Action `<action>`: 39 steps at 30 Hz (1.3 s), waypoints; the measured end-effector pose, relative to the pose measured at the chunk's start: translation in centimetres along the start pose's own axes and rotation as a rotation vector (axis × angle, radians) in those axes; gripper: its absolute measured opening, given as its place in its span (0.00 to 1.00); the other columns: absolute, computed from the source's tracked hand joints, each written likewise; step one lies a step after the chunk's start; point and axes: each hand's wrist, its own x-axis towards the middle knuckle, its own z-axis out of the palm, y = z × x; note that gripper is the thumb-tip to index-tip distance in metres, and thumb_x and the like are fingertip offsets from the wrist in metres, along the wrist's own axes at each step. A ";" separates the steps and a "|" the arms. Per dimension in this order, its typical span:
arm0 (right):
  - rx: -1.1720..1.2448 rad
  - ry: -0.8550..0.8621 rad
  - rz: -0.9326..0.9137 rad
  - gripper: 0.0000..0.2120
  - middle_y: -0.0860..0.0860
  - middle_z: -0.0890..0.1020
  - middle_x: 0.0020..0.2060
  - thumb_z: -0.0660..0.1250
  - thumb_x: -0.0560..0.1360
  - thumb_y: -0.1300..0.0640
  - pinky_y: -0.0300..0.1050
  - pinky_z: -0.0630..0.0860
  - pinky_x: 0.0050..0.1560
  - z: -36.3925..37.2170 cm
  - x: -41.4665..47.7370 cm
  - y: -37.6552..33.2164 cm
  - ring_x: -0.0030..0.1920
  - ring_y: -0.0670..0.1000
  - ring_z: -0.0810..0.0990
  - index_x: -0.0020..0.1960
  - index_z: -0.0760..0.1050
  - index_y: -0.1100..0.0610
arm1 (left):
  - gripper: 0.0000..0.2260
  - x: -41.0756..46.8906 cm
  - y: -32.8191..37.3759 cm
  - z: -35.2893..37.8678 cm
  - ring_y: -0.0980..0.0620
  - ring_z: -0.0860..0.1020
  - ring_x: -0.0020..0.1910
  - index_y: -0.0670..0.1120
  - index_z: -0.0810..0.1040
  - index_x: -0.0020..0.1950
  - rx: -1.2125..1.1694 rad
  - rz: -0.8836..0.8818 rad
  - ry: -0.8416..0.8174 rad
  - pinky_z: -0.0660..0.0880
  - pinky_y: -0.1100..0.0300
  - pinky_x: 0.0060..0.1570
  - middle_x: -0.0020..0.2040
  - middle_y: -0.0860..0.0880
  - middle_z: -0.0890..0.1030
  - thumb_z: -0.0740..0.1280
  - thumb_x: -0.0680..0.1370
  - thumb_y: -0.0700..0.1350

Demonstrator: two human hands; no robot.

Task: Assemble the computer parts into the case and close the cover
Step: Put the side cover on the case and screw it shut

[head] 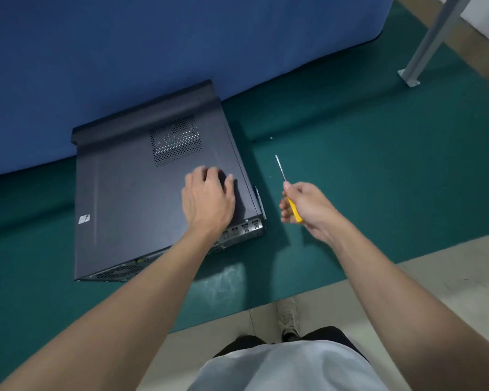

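Green floor (378,170) w/ a blue padded wall (153,38) behind; no worktop, all work is at floor level. PC case (244,229) lies on its side on the floor, far end against the wall, cover (130,187) already on top w/ vent grille (177,139) facing up. Left hand (208,197) lies on the cover near the rear right corner, fingers spread and pressing down, grasping nothing. Right hand (305,206) is closed around a yellow-handled screwdriver (280,169), tip up and away, held in the air just right of the case. Judged stage: cover seated, screws not yet fitted. Risks: if left-hand pressure eases, the cover may slide back and the screw holes go out of line; a tilted driver tip may slip off the screw head and scratch the rear panel; full seating of the cover tabs can't be confirmed from this view. Small specks on the floor (271,138), prob. loose screws, lie well apart from the case and are easy to lose. Also present: metal post (432,38) far right, a shoe (288,317) near the floor edge. The left forearm crosses the rear panel and hides part of it.
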 end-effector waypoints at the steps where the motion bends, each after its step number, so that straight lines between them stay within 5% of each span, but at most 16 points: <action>1: -0.110 0.001 -0.004 0.10 0.53 0.77 0.35 0.56 0.83 0.53 0.43 0.75 0.35 -0.2 1.7 -0.5 0.30 0.49 0.73 0.45 0.67 0.57 | 0.22 0.9 -0.5 0.4 0.46 0.65 0.70 0.45 0.70 0.70 0.047 0.028 -0.012 0.63 0.49 0.67 0.72 0.45 0.68 0.56 0.82 0.56; 4: -0.471 0.059 -0.060 0.07 0.54 0.79 0.43 0.60 0.80 0.55 0.47 0.70 0.42 -1.2 6.9 -1.5 0.39 0.53 0.74 0.44 0.68 0.54 | 0.28 2.5 -1.8 1.8 0.52 0.49 0.78 0.50 0.54 0.79 0.105 -0.013 -0.079 0.46 0.49 0.75 0.80 0.51 0.53 0.46 0.82 0.62; 8: -0.819 0.257 -0.143 0.08 0.60 0.80 0.53 0.62 0.76 0.56 0.47 0.73 0.53 -1.6 14.2 -3.1 0.54 0.61 0.76 0.54 0.77 0.55 | 0.29 3.4 -1.5 2.9 0.56 0.45 0.78 0.52 0.51 0.80 0.088 -0.041 -0.051 0.43 0.49 0.75 0.80 0.53 0.50 0.43 0.81 0.63; 20: -1.036 0.469 -0.215 0.14 0.59 0.78 0.57 0.67 0.76 0.54 0.54 0.73 0.53 0.6 25.9 -4.1 0.57 0.64 0.77 0.60 0.74 0.57 | 0.29 3.3 -1.7 3.4 0.58 0.44 0.78 0.53 0.52 0.79 0.090 -0.103 -0.077 0.42 0.51 0.75 0.80 0.54 0.50 0.46 0.81 0.62; 31: -0.971 0.480 -0.119 0.09 0.62 0.79 0.52 0.63 0.75 0.59 0.51 0.76 0.51 1.9 25.9 -4.3 0.52 0.65 0.78 0.53 0.78 0.58 | 0.29 3.9 -2.1 3.1 0.58 0.43 0.78 0.54 0.51 0.79 0.085 -0.116 -0.089 0.40 0.51 0.75 0.80 0.55 0.49 0.46 0.80 0.63; 36: -0.560 0.432 -0.133 0.09 0.54 0.81 0.42 0.61 0.74 0.62 0.40 0.73 0.38 1.9 21.9 -4.8 0.42 0.53 0.76 0.45 0.80 0.58 | 0.29 4.1 -2.4 3.2 0.57 0.44 0.78 0.53 0.52 0.79 0.068 -0.100 -0.081 0.42 0.50 0.75 0.80 0.54 0.50 0.45 0.80 0.63; 39: -0.357 0.327 -0.150 0.07 0.51 0.74 0.34 0.62 0.72 0.62 0.44 0.66 0.34 2.0 17.2 -5.1 0.36 0.52 0.70 0.37 0.75 0.54 | 0.29 4.3 -2.5 3.2 0.57 0.46 0.78 0.52 0.54 0.79 0.059 -0.083 -0.078 0.43 0.50 0.75 0.80 0.54 0.52 0.47 0.80 0.63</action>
